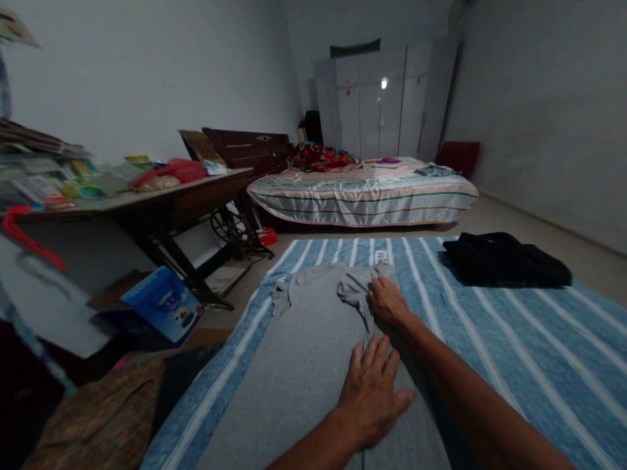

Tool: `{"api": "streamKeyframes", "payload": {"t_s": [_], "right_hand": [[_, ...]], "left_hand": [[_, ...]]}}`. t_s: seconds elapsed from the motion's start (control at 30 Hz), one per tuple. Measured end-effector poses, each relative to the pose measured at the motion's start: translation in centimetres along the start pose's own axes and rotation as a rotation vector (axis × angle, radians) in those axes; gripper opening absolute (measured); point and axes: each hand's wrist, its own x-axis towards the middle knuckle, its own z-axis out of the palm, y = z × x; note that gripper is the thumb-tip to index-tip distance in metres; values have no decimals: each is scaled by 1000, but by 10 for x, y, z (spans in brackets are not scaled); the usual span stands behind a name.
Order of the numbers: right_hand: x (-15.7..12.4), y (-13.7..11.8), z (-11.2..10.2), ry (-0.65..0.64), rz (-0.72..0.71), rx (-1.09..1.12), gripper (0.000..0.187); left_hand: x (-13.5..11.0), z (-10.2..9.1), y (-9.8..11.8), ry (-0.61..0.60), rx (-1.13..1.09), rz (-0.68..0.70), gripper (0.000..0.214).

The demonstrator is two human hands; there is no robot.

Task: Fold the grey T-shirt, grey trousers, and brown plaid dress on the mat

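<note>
A grey T-shirt lies spread lengthwise on a blue-and-white striped bed cover, with one side folded inward over the body. My left hand rests flat on the folded part, its fingers spread. Farther up, my right hand is at the crumpled sleeve near the shoulder, its fingers drawn together on the cloth. The fingertips of that hand are partly hidden. Folded black clothing sits on the cover to the right.
Beyond the striped cover stands another bed with a red floral bundle. On the left, a sewing-machine table carries bags and packets, with a blue box below. Wardrobes line the back wall.
</note>
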Motion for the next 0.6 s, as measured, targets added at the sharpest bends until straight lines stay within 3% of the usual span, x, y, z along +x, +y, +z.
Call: {"api": "streamKeyframes", "payload": {"t_s": [0.13,0.2,0.27,0.37,0.4,0.5,0.6], "right_hand": [[1,8,19,-13,-13,-80,49],[1,10,23,-13,-9,-118,52],[1,10,25,-12,-1,-123,52],[3,9,24,-8,4,-110,53],[3,9,23,-9,2,-106,54],[2,7,21,-11,-2,-97,53],[1,6,19,-7,3,-96,52]], "left_hand": [[0,-3,-7,13,-45,34,64],[9,-12,-19,91,-109,32,50],[24,-30,-37,230,-174,-96,34],[57,-64,-71,386,-191,-481,20],[68,-74,-83,410,-184,-541,20],[102,-94,-109,422,-204,-603,17],[129,-98,-122,410,-311,-572,15]]}}
